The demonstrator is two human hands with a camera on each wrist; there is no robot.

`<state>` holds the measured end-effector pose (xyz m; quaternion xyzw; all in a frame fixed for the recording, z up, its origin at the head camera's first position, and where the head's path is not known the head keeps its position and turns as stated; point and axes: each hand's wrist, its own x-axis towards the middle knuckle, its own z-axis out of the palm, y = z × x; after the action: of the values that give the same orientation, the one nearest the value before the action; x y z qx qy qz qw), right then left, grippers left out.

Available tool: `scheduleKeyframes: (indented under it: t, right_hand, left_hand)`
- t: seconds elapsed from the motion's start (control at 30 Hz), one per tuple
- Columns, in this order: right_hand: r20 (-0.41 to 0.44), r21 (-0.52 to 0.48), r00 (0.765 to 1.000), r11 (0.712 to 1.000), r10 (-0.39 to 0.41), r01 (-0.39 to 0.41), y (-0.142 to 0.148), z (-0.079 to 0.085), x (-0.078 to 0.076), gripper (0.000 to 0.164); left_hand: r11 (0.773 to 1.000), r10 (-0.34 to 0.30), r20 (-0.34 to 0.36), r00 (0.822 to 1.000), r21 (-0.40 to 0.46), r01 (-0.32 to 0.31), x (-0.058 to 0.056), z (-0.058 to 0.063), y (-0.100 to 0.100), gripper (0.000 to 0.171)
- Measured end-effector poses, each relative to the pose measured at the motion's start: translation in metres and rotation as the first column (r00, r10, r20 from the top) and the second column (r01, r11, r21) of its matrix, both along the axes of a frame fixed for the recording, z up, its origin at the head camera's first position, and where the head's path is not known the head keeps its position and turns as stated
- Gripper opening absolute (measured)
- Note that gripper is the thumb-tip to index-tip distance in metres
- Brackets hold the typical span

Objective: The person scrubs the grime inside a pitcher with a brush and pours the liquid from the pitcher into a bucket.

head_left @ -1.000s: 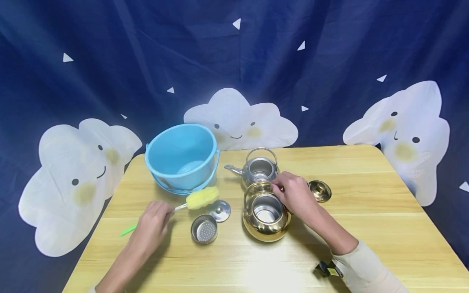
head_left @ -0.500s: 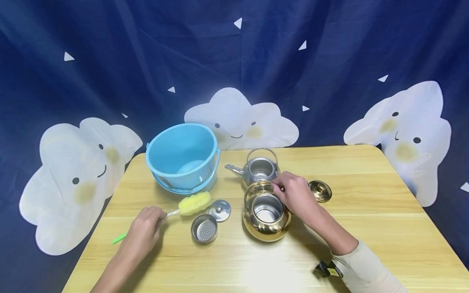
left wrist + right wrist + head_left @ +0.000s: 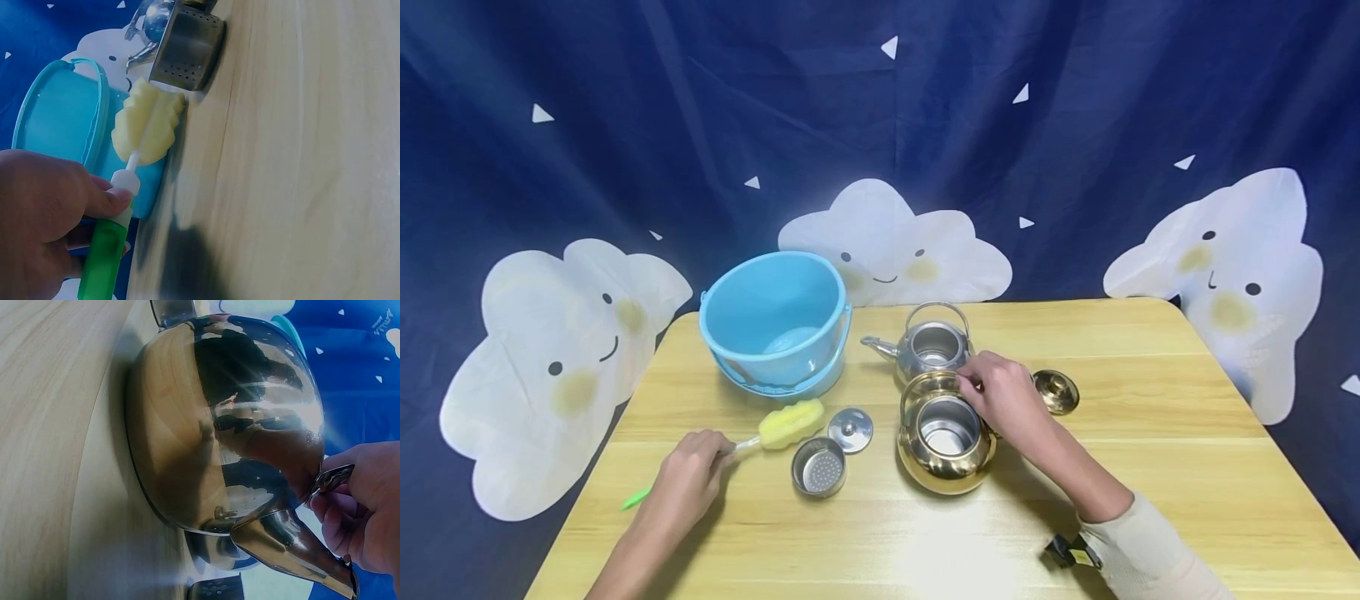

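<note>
The gold teapot (image 3: 945, 442) is standing upright and lidless on the wooden table (image 3: 1150, 467), just right of centre, its mouth open to the ceiling. The right hand (image 3: 1003, 398) is sitting at about 2 o'clock on its rim, fingers curled around the handle (image 3: 331, 478), which the right wrist view shows pinched against the fingertips; this hand is the one steadying the pot.

The sponge brush (image 3: 790, 423) is lying at roughly 9 o'clock from the pot. Its long axis is running from the green handle (image 3: 636, 498) at 8 o'clock up to the yellow foam head at 2 o'clock, so the head is pointing toward the pot's left flank rather than at its mouth. The left hand (image 3: 688, 482) is wrapping its fingers around the handle just behind the white collar (image 3: 125, 181), holding the head slightly clear of the table.

Between brush head and pot, the steel strainer cup (image 3: 817, 468) and a silver lid (image 3: 851, 430) are lying just beside each other. Behind the gold pot, at 12 o'clock and nearly touching, the silver teapot (image 3: 930, 348) is standing with its spout to the left. The gold lid (image 3: 1055, 390) is resting at 3 o'clock past the right hand, and the blue bucket (image 3: 775, 321) is standing at 10 o'clock near the table's back edge.
</note>
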<state>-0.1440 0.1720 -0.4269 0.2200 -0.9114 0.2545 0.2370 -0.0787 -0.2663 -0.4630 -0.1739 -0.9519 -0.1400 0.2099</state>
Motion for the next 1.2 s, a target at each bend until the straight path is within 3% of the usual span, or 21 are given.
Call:
scheduleKeyframes:
  t: [0.3, 0.67, 1.0, 1.2]
  right_hand:
    - [0.010, 0.001, 1.000, 1.000, -0.006, 0.006, 0.000, 0.000, 0.000, 0.004]
    - [0.000, 0.006, 1.000, 1.000, -0.005, 0.005, 0.000, 0.000, 0.000, 0.007]
    - [0.004, 0.005, 1.000, 1.000, -0.004, 0.004, 0.000, 0.000, 0.000, 0.006]
    - [-0.005, 0.003, 1.000, 1.000, -0.007, 0.007, 0.000, 0.000, 0.000, 0.008]
  left_hand:
    - [0.999, 0.046, 0.109, 0.993, 0.009, -0.048, -0.001, -0.001, -0.001, 0.021]
    - [0.998, 0.054, 0.148, 0.987, -0.015, -0.053, -0.004, 0.001, -0.001, 0.017]
    - [0.999, 0.035, 0.123, 0.992, -0.018, -0.033, -0.007, 0.015, 0.011, 0.015]
    - [1.000, -0.001, 0.065, 0.998, -0.015, 0.002, -0.011, 0.022, 0.024, 0.017]
